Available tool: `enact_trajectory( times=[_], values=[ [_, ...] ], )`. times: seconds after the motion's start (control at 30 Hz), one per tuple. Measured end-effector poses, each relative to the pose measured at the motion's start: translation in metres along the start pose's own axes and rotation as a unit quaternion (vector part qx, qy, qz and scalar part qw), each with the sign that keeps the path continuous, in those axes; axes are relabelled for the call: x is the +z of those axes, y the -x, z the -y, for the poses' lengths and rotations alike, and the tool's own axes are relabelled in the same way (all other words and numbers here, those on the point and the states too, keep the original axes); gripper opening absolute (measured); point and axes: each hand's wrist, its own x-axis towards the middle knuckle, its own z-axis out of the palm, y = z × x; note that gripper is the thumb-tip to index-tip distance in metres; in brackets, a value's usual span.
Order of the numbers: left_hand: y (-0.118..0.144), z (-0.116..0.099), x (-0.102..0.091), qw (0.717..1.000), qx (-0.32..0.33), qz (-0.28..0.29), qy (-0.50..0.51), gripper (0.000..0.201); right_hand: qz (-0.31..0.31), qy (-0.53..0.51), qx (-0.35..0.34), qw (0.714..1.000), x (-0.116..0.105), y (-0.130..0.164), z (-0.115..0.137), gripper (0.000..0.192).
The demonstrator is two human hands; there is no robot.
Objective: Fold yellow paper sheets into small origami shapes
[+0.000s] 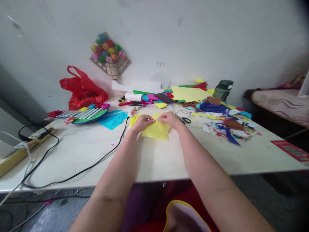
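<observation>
Both hands pinch creased yellow paper sheet (156,130) on table.

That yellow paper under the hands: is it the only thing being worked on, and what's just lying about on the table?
In hand:
- yellow paper, pressed flat by the left hand and right hand

Lying about:
- scissors, just beyond the right hand
- coloured paper scraps
- red plastic bag
- green bottle
- black cable
- power strip
</observation>
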Motion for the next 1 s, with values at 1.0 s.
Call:
enact_trajectory(
  times=[1.0],
  values=[
    [-0.003, 0.002, 0.002, 0.999, 0.020, -0.016, 0.029, 0.039, -0.064, -0.212, 0.041, 0.974, 0.001, -0.004, -0.010, 0.041]
  ],
)
